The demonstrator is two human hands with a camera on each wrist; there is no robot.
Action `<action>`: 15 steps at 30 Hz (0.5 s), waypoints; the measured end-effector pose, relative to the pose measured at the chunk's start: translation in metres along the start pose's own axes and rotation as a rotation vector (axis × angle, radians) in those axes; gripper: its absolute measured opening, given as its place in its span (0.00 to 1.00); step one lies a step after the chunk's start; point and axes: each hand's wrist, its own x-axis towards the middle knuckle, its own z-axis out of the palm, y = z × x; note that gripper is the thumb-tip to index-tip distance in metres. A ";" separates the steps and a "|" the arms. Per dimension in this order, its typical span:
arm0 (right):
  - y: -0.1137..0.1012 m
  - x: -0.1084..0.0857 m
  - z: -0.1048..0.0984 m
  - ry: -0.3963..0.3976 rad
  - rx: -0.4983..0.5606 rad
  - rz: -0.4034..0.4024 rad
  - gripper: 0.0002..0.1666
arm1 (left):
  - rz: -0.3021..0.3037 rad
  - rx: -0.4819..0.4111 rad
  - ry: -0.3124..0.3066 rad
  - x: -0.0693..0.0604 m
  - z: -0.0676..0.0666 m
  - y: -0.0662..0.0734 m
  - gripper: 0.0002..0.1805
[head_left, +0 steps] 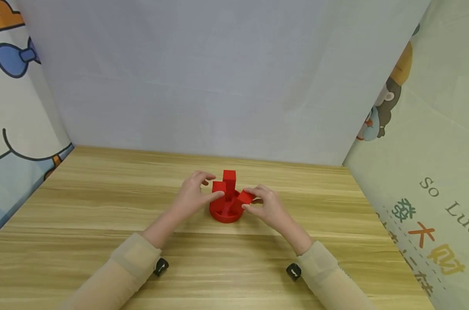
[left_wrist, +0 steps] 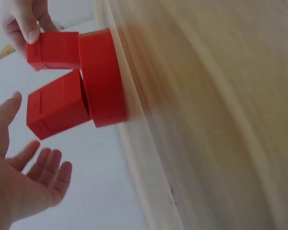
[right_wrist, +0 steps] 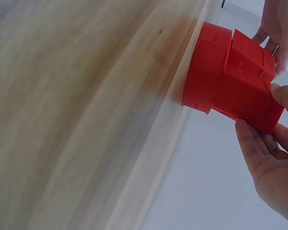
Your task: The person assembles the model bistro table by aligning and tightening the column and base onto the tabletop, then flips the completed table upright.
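Note:
On the table sits a red round tray (head_left: pixel 226 219) with a low rim. Three red square-ended blocks stand in it: a left block (head_left: pixel 219 187), a back block (head_left: pixel 229 175) and a right block (head_left: pixel 245 197). The left block tilts outward in the left wrist view. My left hand (head_left: pixel 191 192) is spread around the left block without gripping it; a gap shows between its fingers and the block (left_wrist: pixel 55 105). My right hand (head_left: pixel 271 207) pinches the upper end of the right block (right_wrist: pixel 252 98) between thumb and fingers. Small raised marks on the block ends are hard to read.
The wooden table (head_left: pixel 114 193) extends around the tray on every side. A pale cloth wall (head_left: pixel 203 86) stands behind it, with printed cloths at left and right. Black wrist devices (head_left: pixel 294 271) show under both sleeves.

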 end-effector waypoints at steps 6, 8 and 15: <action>-0.001 0.000 0.000 -0.006 -0.007 0.004 0.26 | -0.101 -0.020 0.078 0.004 0.012 0.010 0.33; -0.001 0.000 0.000 -0.007 -0.010 0.006 0.26 | -0.120 -0.008 0.083 0.005 0.015 0.012 0.33; -0.001 0.000 0.000 -0.007 -0.018 0.011 0.26 | -0.149 0.003 0.090 0.006 0.020 0.012 0.29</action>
